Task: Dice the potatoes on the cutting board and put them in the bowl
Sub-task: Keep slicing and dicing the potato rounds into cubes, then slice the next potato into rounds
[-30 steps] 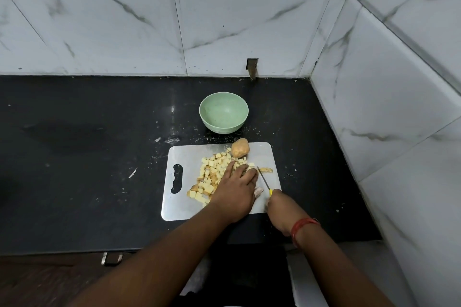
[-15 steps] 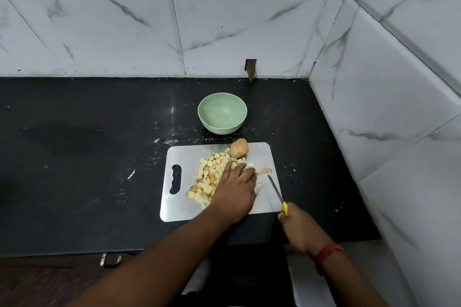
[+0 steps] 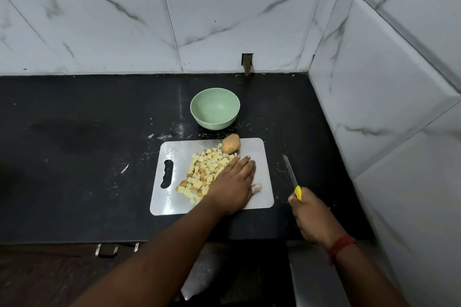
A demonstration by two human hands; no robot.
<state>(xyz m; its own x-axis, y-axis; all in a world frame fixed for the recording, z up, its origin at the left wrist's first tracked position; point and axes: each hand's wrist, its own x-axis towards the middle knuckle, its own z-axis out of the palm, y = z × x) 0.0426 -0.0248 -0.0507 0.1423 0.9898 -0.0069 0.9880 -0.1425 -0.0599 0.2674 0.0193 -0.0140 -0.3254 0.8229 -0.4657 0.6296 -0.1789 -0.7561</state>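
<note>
Left hand (image 3: 233,183) lay flat, fingers straight, corralling dice (image 3: 204,172) mid-board (image 3: 172,204); right hand (image 3: 313,219) gripped knife (image 3: 290,174) clear at 3 o'clock; whole potato (image 3: 231,143), bowl (image 3: 215,112) at 12.

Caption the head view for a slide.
Left hand flat beside diced potato on the cutting board; right hand holds the knife aside; green bowl empty.

No writing, label, brand mark or number can be read anywhere in the frame: the cutting board (image 3: 254,177), the green bowl (image 3: 215,111) and the knife (image 3: 291,177) all show plain, unmarked faces.
</note>
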